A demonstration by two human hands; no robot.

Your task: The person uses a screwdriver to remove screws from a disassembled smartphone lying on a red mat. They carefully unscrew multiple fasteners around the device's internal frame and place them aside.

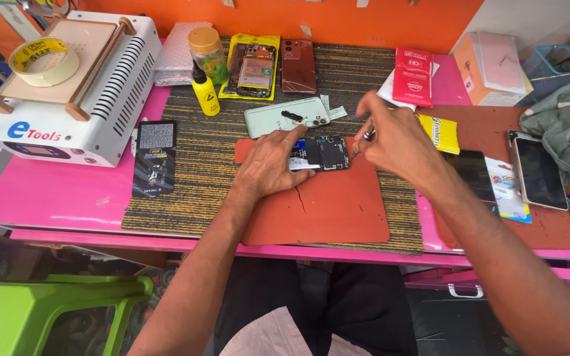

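From the head camera, looking down at a pink bench covered by a striped mat with an orange pad on top. An opened phone, its back removed and circuit parts showing, lies flat on the far edge of the pad, directly in front of the person. The left hand rests palm down on the phone's left end, fingers spread and pressing, apparently to keep it from sliding. The right hand hovers at the phone's right end, its fingers pinched together on a thin metal tool whose tip points down toward the phone's edge; the tool is too small to identify further. Just beyond the phone lies a pale green back cover, set aside within easy reach. Farther back sit a yellow bottle, a dark red phone and a red packet. To the left stands a white machine with a roll of tape on it. A dark screen lies at the right.
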